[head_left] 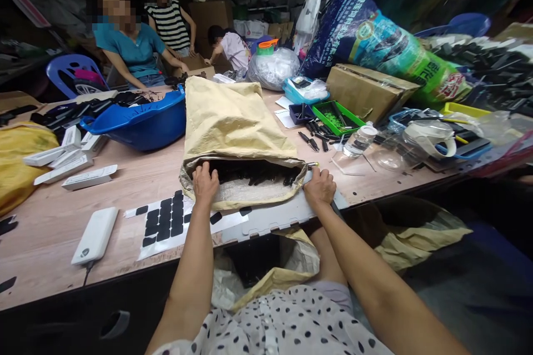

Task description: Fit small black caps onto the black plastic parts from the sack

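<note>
A tan paper sack [233, 122] lies on the wooden table [137, 177] with its mouth toward me, showing a white woven lining and several black parts inside. My left hand [205, 182] is closed on the left side of the sack's mouth. My right hand [320, 186] is closed on the right side of the mouth. Under the sack's opening lies a grey plastic strip [275, 216]. A sheet of black adhesive pads [166, 222] lies just left of my left hand.
A blue basin [137, 122] of black parts stands at the left, with white casings [70, 163] and a white power bank [95, 234] nearby. A green tray [337, 116], cardboard box [366, 89], water bottle [358, 141] and printed bag [375, 33] are at the right. Three people sit at the far end.
</note>
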`<action>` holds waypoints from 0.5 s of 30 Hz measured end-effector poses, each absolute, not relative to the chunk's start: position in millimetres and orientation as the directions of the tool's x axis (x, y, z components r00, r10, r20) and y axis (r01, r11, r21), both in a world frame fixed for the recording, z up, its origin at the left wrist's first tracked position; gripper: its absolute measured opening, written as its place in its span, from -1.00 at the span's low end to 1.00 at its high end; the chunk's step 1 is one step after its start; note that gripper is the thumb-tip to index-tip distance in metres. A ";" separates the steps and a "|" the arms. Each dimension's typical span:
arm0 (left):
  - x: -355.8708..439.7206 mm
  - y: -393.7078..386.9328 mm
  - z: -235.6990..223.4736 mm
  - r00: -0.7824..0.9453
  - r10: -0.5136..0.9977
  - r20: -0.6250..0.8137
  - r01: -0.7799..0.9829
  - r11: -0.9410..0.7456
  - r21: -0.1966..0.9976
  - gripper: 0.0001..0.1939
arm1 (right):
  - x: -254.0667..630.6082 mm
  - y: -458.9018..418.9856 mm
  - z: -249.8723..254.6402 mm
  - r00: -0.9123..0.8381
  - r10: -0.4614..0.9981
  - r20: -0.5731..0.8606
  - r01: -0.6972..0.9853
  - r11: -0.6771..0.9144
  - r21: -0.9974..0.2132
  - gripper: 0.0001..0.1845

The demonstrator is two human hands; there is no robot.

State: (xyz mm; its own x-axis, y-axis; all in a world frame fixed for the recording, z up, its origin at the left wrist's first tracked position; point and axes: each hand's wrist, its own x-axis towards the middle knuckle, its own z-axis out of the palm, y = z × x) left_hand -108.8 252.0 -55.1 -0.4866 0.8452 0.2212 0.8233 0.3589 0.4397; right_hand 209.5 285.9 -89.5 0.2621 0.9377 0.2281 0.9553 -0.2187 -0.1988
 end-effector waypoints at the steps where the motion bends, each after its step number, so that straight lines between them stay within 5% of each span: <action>1: -111.9 254.8 -56.1 -0.512 0.834 0.205 0.810 0.389 0.439 -0.65 | 209.3 285.6 -89.4 0.260 0.937 0.233 0.957 -0.217 -0.193 -0.56; 7: -119.5 260.8 -85.5 -0.690 0.722 0.055 0.686 0.627 0.370 -0.64 | 208.2 283.6 -89.7 0.248 0.941 0.232 0.963 -0.214 -0.163 -0.57; 15: -125.7 255.4 -99.3 -0.655 0.756 0.008 0.690 0.593 0.416 -0.57 | 210.3 282.9 -93.2 0.237 0.928 0.287 0.968 -0.200 -0.155 -0.58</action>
State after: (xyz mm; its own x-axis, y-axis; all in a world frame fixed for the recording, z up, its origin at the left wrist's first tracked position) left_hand -125.7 255.4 -99.3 -0.6547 0.7558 0.0083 0.6897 0.5929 0.4157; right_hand 210.3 282.9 -93.2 0.2374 0.9281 0.2867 0.9676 -0.1996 -0.1547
